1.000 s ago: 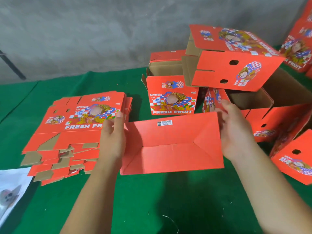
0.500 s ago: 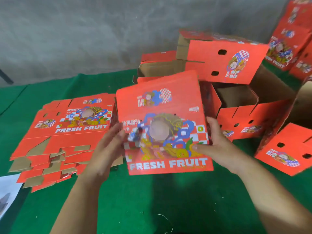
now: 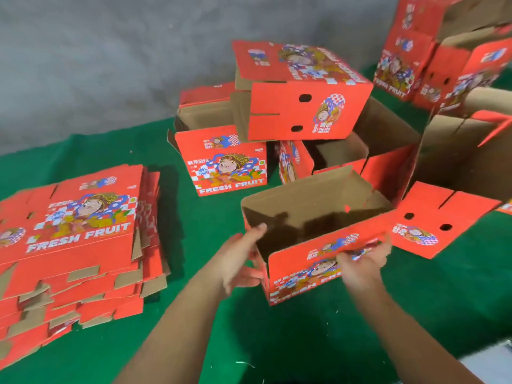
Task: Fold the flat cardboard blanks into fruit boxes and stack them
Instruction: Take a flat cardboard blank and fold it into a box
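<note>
Change: a second ago the box [image 3: 318, 234] showed me its printed face; now its open top faces up.
Fingers: my left hand [image 3: 241, 259] grips its left corner, my right hand [image 3: 360, 261] its front wall.
Meaning: folded, I judge; stacking comes next.
Blanks [image 3: 74, 239]: left of my left hand, on the tabletop [image 3: 304, 342].

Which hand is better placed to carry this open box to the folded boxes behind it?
Probably the right. The right hand grips the open box at its front wall, on the side nearer the folded boxes. The left hand holds the left end, beside the flat blanks.
</note>
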`<state>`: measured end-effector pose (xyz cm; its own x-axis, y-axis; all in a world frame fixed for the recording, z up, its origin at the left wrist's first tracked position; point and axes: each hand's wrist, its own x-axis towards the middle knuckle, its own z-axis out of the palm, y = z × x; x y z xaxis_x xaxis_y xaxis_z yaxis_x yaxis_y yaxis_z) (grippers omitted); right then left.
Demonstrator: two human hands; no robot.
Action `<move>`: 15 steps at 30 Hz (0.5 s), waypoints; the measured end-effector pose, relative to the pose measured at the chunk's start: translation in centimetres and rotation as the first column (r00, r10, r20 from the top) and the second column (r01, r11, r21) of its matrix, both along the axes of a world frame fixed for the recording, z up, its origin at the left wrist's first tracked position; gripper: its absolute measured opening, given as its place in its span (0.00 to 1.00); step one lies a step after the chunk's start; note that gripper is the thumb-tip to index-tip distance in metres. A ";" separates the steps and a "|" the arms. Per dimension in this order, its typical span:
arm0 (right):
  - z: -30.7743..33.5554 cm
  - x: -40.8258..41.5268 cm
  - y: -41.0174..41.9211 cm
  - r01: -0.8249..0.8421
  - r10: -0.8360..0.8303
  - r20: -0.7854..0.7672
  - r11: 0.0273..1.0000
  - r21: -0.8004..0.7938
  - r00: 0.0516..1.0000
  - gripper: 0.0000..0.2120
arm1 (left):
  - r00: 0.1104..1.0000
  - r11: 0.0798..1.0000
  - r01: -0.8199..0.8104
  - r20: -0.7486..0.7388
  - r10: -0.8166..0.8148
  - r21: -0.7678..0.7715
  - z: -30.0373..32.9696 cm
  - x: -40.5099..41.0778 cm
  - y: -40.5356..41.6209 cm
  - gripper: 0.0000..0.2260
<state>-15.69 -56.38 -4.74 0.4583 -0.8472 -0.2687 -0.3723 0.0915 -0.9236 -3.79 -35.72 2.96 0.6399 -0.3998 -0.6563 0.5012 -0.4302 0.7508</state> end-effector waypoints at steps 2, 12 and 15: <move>-1.0 -0.3 4.1 -0.022 0.022 -0.002 0.999 0.025 1.000 0.23 | 0.982 0.990 0.121 0.134 -0.129 0.067 0.4 -1.1 -2.9 0.15; -1.9 0.6 4.9 0.112 -0.126 0.127 0.988 0.109 0.984 0.49 | 0.994 0.947 0.107 0.036 -0.100 -0.302 -0.3 -2.5 -6.3 0.23; -2.8 -0.2 3.1 0.063 -0.058 0.105 0.997 -0.046 0.993 0.60 | 0.991 0.927 0.129 0.022 -0.130 -0.351 -0.4 -3.0 -6.9 0.26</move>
